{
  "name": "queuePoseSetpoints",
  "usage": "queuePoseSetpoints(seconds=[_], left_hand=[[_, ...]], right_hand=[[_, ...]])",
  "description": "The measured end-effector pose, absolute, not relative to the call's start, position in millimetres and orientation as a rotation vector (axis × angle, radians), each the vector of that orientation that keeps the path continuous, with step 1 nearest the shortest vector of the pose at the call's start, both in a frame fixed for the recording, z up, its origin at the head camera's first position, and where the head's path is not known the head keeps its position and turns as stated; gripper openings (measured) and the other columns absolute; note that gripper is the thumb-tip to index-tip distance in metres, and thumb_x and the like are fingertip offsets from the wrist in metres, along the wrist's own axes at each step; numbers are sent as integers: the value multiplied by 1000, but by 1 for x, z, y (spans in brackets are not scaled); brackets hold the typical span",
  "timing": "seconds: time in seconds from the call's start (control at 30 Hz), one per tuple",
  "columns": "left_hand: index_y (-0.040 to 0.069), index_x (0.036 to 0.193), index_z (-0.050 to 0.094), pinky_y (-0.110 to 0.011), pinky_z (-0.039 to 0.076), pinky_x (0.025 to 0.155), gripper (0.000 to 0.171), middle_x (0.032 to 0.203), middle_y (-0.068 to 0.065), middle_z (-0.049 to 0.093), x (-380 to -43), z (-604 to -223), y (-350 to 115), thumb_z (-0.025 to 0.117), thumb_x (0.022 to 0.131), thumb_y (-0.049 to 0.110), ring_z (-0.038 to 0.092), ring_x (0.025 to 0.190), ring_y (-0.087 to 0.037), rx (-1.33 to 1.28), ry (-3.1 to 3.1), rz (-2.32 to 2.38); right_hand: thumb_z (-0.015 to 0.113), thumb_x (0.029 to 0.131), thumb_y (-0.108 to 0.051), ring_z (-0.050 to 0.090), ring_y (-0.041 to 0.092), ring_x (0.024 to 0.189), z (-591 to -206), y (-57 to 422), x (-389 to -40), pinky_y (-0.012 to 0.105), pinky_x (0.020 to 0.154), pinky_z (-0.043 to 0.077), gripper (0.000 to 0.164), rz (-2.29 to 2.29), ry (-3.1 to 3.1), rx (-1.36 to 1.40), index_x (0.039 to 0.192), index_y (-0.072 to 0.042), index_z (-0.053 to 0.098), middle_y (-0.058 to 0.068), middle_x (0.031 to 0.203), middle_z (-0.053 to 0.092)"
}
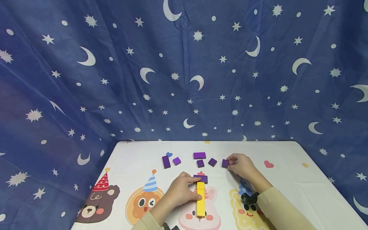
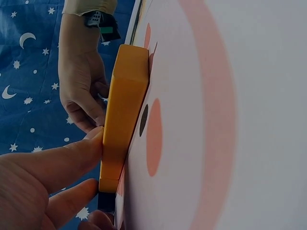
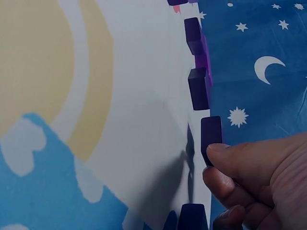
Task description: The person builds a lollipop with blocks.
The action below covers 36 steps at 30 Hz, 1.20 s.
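A long yellow block (image 1: 200,207) lies in line with a short yellow block (image 1: 200,185), and a purple block (image 1: 203,179) lies crosswise at their far end. My left hand (image 1: 181,190) rests against this row. Its thumb touches the long yellow block's side, and the index finger reaches the purple crosspiece. In the left wrist view both digits press on the yellow surface (image 2: 125,105). Farther right, my right hand (image 1: 242,166) pinches a small purple block (image 3: 211,134) between thumb and fingers. Another dark block (image 3: 193,218) shows below those fingers in the right wrist view.
Left of the right hand lie two small purple blocks (image 1: 212,162) (image 1: 200,163), with a longer purple block (image 1: 199,155) behind. Farther left are an upright-lying purple block (image 1: 166,162) and a small one (image 1: 176,161). A starry blue curtain (image 1: 184,80) hangs behind the printed white tablecloth (image 1: 310,191).
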<state>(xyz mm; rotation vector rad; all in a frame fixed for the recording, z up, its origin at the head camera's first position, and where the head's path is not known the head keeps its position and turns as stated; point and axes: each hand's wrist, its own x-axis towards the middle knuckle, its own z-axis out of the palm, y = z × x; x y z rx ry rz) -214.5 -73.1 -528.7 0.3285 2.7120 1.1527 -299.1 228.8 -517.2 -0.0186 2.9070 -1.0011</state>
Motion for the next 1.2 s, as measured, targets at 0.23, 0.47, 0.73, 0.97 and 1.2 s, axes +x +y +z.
queuePoseSetpoints(seconds=[0.23,0.47,0.73,0.97,1.2], left_hand=[[34,132,78,-32,49,85,69,110,5,59,-214,-528,-73,102,67,35,54,95,-15,332,2714,1152],[35,132,78,-32,48,85,69,111,5,59,-215,-528,-73,102,68,35,53,95,-15,323,2706,1154],[34,133,78,-33,48,86,69,111,5,58,-215,-527,-73,102,68,35,53,95,-15,323,2704,1153],[35,132,78,-32,48,85,69,111,5,59,-215,-527,-73,102,68,36,53,95,-15,329,2705,1149],[36,132,78,-32,47,84,69,111,5,58,-215,-527,-73,102,68,37,53,94,-15,326,2698,1151]], right_hand=[[84,88,-10,63,21,88,-516,226,-298,31,68,54,33,-1038,2880,-22,120,-11,77,4,102,72],[84,87,-7,61,19,84,-516,220,-295,32,68,50,29,-1066,2885,-106,116,-11,78,1,98,72],[84,86,-6,59,16,74,-517,211,-292,31,64,48,28,-1109,2875,-160,113,-11,79,0,95,71],[85,87,-6,59,15,68,-516,198,-285,29,57,49,28,-1130,2837,-149,114,-13,78,-1,96,70],[85,86,-6,58,14,67,-517,188,-281,28,57,48,28,-1130,2848,-151,111,-15,78,-4,93,70]])
